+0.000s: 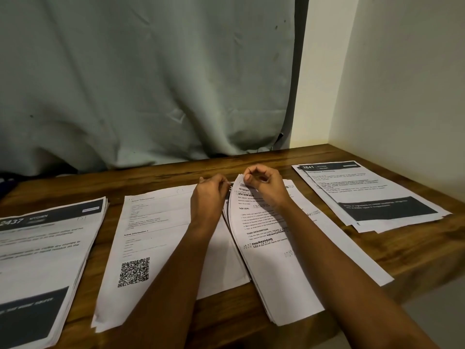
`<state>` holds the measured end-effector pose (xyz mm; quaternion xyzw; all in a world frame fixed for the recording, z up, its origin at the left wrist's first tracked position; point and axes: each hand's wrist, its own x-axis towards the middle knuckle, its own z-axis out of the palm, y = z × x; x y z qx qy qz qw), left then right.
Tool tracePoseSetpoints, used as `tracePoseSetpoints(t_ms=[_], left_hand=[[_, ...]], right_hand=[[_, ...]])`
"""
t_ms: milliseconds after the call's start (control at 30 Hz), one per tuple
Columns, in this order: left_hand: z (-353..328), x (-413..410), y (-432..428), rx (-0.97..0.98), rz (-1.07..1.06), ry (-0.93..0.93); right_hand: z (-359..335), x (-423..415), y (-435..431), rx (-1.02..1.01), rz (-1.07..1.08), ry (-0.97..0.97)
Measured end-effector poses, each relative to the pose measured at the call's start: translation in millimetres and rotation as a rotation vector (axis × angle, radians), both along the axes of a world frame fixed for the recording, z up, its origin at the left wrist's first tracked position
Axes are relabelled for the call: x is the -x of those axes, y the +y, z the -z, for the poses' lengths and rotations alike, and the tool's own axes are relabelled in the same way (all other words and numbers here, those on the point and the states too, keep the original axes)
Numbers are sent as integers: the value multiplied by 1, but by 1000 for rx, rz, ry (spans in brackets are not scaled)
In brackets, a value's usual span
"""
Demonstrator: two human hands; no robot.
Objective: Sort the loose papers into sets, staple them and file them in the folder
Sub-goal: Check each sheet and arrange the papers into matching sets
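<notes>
Several paper piles lie on a wooden table (417, 250). A set of printed sheets (274, 263) lies in the middle, its top left corner lifted. My right hand (264, 185) pinches that raised corner from above. My left hand (210, 195) is curled beside the same corner and grips a small dark object (230, 189), mostly hidden by the fingers; it may be a stapler. Left of the set lies a sheet with a QR code (156, 238), partly under my left forearm. No folder is in view.
A thick pile headed 2437 (45, 250) sits at the left edge. Another pile headed 2641 (372, 195) lies at the back right. A grey curtain (151, 84) hangs behind the table and a pale wall (402, 71) closes the right side.
</notes>
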<state>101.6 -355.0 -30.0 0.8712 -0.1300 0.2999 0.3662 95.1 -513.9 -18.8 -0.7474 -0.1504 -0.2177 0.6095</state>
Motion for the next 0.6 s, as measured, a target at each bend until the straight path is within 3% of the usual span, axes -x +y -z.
tracePoseSetpoints(t_ms=[233,333,600], left_hand=[[0,0,1,27,21,-61],[1,-5,0,215,97,62],[3,-15,1,633,262,356]], right_hand=[[1,0,0,33,6,-19],[3,0,-1,68,24,-14],[-7,-10,-11,393,155,14]])
